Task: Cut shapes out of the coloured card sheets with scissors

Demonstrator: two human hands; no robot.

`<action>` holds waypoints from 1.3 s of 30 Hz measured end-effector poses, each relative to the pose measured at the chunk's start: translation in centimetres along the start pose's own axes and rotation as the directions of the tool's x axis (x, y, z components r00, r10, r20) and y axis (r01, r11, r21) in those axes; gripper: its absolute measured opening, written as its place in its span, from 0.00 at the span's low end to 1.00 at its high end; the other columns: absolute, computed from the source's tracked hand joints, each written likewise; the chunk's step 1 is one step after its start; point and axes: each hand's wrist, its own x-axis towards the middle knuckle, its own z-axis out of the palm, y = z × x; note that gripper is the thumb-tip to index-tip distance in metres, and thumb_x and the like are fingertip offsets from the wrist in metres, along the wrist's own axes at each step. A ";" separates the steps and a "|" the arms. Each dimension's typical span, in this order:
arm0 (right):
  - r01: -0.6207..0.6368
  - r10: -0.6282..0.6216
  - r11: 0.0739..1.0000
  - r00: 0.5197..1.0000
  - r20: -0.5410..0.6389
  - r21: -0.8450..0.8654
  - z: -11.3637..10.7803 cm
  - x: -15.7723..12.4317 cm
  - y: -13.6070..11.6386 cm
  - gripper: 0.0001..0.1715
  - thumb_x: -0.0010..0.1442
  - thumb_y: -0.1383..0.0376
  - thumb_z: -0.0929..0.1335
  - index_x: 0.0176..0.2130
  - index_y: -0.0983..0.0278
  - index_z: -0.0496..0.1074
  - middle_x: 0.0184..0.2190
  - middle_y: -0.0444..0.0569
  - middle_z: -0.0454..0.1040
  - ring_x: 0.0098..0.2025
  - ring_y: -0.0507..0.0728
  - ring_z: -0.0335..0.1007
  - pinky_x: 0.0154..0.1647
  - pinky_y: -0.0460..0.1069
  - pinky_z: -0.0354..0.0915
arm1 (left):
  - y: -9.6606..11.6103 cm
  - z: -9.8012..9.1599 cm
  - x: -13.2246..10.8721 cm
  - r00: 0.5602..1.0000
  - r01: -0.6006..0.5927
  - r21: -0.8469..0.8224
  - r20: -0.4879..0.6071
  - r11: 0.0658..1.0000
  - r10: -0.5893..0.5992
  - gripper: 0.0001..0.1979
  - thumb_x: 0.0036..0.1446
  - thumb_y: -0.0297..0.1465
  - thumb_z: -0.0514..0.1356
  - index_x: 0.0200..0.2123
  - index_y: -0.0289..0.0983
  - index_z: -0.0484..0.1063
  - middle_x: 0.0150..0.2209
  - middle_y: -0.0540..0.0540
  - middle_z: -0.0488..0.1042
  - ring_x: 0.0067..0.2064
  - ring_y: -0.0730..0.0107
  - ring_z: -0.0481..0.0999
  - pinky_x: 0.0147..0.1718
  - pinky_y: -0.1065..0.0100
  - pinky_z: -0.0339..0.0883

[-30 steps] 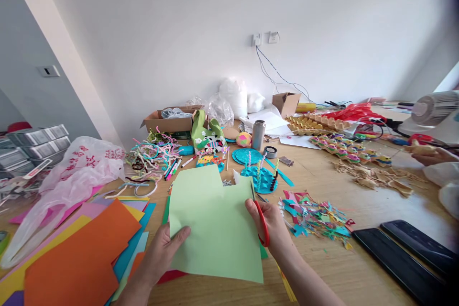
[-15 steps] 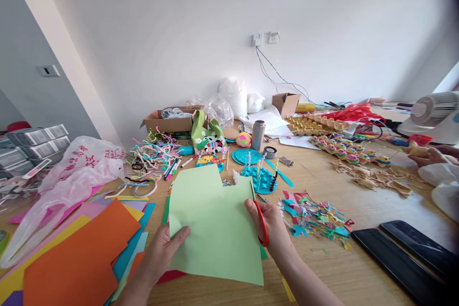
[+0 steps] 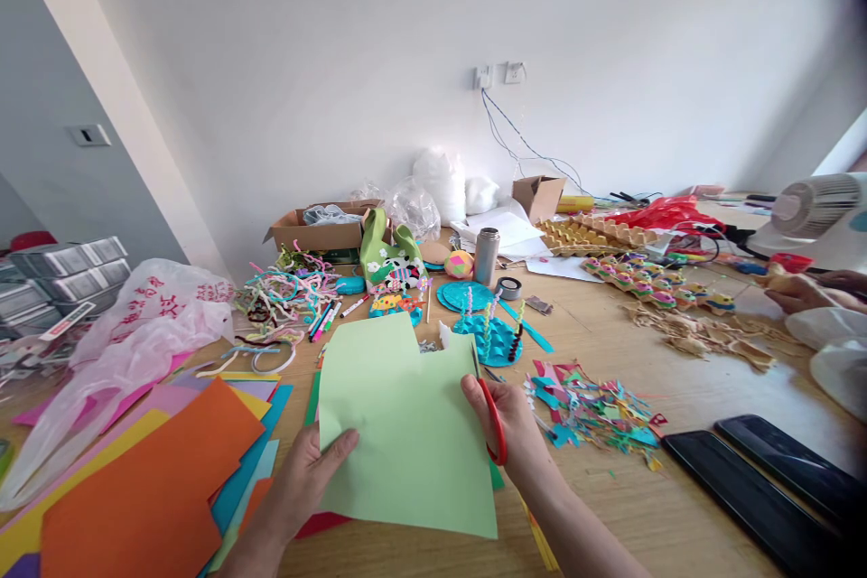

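A light green paper sheet [image 3: 399, 433] with a notch in its top edge is held up over the table. My left hand [image 3: 304, 470] pinches its lower left side, thumb on top. Closed around red-handled scissors [image 3: 496, 424], my right hand [image 3: 505, 433] is at the sheet's right edge, its thumb over the paper. The blades are mostly hidden, so their opening cannot be made out. Darker green and red paper show beneath the sheet.
Coloured paper [image 3: 149, 479] lies at the left near a plastic bag [image 3: 149, 316]. Paper scraps [image 3: 596, 411] and two phones [image 3: 745, 497] are at the right. Behind stand a grey bottle [image 3: 486, 256] and blue craft pieces [image 3: 488, 339]. Another person's hand [image 3: 799, 293] is at the far right.
The view has shifted very slightly. My hands, the green sheet and the scissors hold nearly the same pose. The other person's hand at the far right has moved a little.
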 end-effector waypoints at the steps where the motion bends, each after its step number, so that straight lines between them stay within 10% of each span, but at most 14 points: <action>1: 0.005 -0.005 1.000 1.000 -0.006 -0.014 0.0 0.1 0.0 0.33 0.49 0.40 0.67 0.18 0.60 0.51 0.16 0.38 0.45 0.19 0.47 0.38 0.18 0.44 0.39 | 0.0 0.0 0.0 1.000 -0.002 0.002 0.005 1.000 0.002 0.26 0.46 0.47 0.67 0.44 0.38 0.78 0.44 0.40 0.81 0.53 0.44 0.75 0.45 0.55 0.73; 39: 0.045 -0.050 0.997 0.996 -0.079 -0.061 -0.2 0.3 -0.1 0.35 0.46 0.39 0.68 0.17 0.59 0.48 0.17 0.37 0.42 0.20 0.47 0.37 0.19 0.45 0.38 | -0.5 -1.4 0.5 0.982 0.010 0.060 0.186 0.998 -0.021 0.24 0.53 0.46 0.64 0.49 0.39 0.77 0.38 0.41 0.83 0.39 0.52 0.81 0.39 0.58 0.73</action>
